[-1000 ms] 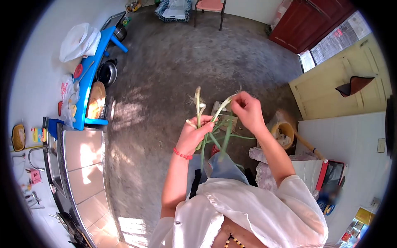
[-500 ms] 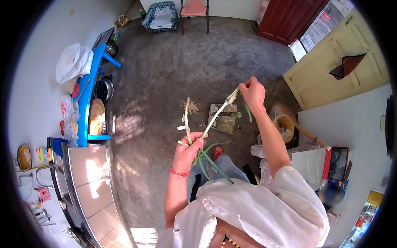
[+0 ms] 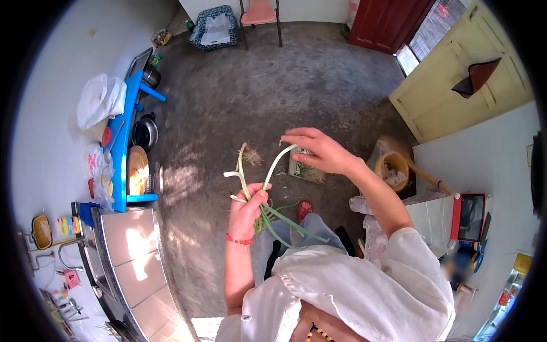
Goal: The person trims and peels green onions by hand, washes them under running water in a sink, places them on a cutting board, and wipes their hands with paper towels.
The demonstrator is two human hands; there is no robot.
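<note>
My left hand (image 3: 247,212), with a red bead bracelet at the wrist, is closed around several scallions (image 3: 276,166). Their pale stalks stick up above the fist, and the green leaves hang below it over my lap. One stalk stands upright with a dry, peeling outer layer curling off; another bends to the right. At that bent stalk's upper end is my right hand (image 3: 325,153), its fingers stretched out and apart. A small pale scrap shows by its fingertips. Below the right hand, partly hidden, a low board (image 3: 307,172) on the floor carries green trimmings.
A yellow bucket (image 3: 408,176) with scraps stands to the right on the floor. To the left are a blue bench (image 3: 118,171) with bags, a tiled counter (image 3: 134,251), a black pan (image 3: 145,132) and a round wooden board (image 3: 137,171). A pink chair (image 3: 259,12) is at the back.
My right hand has moved left and down, and its pinching fingers have spread apart. The stalk it was pulling straight now curves and looks cleaner. My left hand keeps its hold, slightly lower.
</note>
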